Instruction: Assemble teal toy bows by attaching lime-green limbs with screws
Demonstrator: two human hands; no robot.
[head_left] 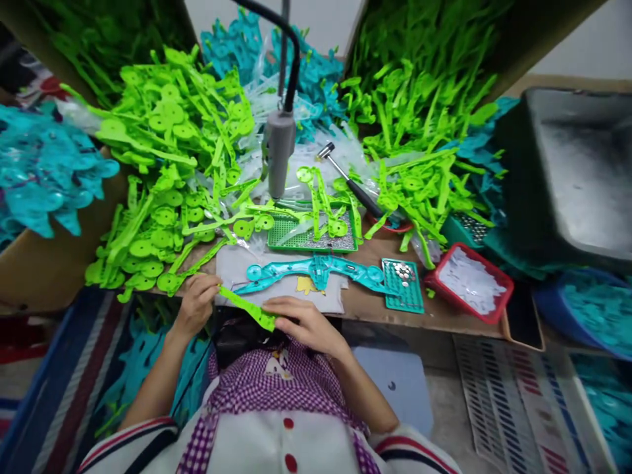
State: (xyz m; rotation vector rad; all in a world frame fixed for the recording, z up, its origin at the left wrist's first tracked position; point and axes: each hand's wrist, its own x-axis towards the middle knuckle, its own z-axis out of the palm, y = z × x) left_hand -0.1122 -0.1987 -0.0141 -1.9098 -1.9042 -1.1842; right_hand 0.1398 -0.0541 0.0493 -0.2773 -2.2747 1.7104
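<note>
A long green plastic part (247, 307) is held between both hands at the table's front edge. My left hand (199, 300) pinches its left end, fingers closed. My right hand (305, 321) grips its wider right end between thumb and fingers. Just beyond, a turquoise bow-shaped assembly (320, 268) lies flat on a pale cloth (230, 262). Behind it sits a green tray (285, 232) of small metal pieces, with green parts lying across it. Above the tray hangs a grey electric screwdriver (279, 153). To the right of the assembly is a small teal tray (413, 300) with round pieces.
Large piles of green parts stand at left (168, 125) and right (419, 164). A hammer (353, 184) lies between them. A red basket (502, 299) holds white pieces. Farther right are a dark bin (538, 164) and a blue tub (553, 306). A cardboard box (54, 270) holds turquoise parts at left.
</note>
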